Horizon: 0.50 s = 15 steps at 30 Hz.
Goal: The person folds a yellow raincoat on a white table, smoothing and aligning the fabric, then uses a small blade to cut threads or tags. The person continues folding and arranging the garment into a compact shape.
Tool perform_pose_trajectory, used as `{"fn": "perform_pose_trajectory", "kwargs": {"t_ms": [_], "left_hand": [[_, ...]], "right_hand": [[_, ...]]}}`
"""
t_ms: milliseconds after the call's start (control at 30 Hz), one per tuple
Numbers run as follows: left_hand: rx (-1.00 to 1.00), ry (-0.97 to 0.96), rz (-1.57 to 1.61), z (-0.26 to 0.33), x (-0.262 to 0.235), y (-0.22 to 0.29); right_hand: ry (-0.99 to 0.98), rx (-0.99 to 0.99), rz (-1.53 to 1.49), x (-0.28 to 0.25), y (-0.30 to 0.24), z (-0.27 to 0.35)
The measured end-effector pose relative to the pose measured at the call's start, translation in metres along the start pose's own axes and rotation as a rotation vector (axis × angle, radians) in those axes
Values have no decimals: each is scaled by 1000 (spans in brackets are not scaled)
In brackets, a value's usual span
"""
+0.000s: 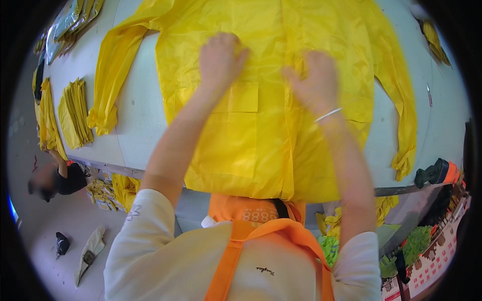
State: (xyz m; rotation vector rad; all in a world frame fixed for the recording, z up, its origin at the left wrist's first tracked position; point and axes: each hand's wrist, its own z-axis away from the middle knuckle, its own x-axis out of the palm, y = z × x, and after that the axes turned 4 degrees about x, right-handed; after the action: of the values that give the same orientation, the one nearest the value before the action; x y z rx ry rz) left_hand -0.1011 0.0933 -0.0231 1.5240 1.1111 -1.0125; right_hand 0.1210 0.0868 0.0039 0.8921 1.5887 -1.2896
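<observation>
Left hand (219, 57) and right hand (316, 80) press open-palmed on glossy, crinkled yellow raincoat (261, 135).

One yellow raincoat (261, 100) lies spread on one pale worktop (140, 115), with two hands on it: one left hand (220, 57) and one right hand (316, 80). The coat shows two sleeves and two patch pockets. One stack of folded yellow pieces (76, 113) sits at the left; its count is unclear. One other person (55, 180) crouches below.
</observation>
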Motion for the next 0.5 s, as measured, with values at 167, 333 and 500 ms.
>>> {"fn": "perform_pose_trajectory", "kwargs": {"t_ms": [167,333,500], "left_hand": [[-125,-264,239,13,1,59],[-159,-548,201,-6,-7,76],[-70,-513,221,-18,9,82]], "right_hand": [[15,241,-359,25,-22,34],[40,404,-644,31,1,37],[37,415,-580,31,-4,32]]}}
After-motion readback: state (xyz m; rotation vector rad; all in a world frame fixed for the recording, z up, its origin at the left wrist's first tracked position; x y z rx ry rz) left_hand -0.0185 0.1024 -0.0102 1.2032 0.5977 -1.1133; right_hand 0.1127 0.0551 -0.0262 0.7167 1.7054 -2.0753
